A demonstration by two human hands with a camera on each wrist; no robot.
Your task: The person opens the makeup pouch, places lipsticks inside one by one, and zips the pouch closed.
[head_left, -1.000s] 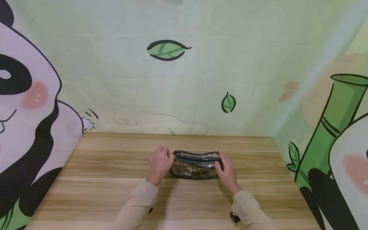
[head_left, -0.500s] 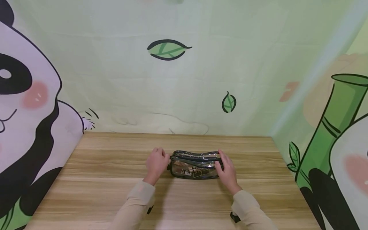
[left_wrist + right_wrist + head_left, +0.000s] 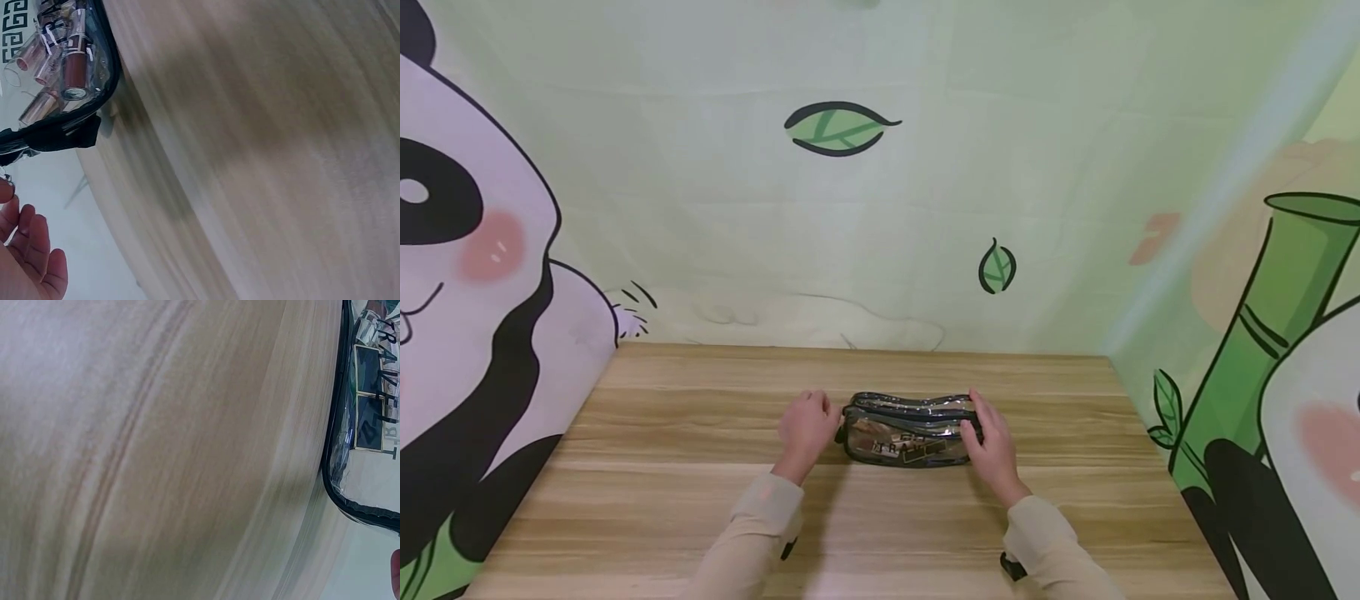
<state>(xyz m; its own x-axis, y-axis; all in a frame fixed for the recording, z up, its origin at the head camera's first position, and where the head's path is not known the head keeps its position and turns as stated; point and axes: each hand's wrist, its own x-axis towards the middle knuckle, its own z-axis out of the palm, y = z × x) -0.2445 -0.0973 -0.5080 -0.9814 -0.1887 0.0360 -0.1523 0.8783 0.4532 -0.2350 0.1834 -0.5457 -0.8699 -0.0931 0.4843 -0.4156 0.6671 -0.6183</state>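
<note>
A clear pouch with black trim and a zipper [image 3: 910, 450] stands on the wooden table. Through its plastic wall [image 3: 103, 69], the left wrist view shows several lip gloss tubes [image 3: 75, 72]. At the pouch's left end, my left hand [image 3: 805, 425] pinches a small metal zipper pull [image 3: 9, 179] between thumb and forefinger; its other fingers [image 3: 37, 247] are loosely curled. My right hand [image 3: 992, 446] grips the right end, thumb in front and fingers over the top. In the right wrist view the printed pouch [image 3: 369, 469] shows at the right edge, and a fingertip [image 3: 396, 575] below it.
The wooden table [image 3: 700, 508] extends around the pouch on every side. Behind it rises a pale green backdrop [image 3: 737, 208] printed with leaves, pandas and bamboo. Dark bands show beneath both sleeve cuffs [image 3: 767, 504].
My left hand has moved a little to the left, away from the pouch's left end, with most of that movement in the first half second. The right hand and pouch have stayed in place.
</note>
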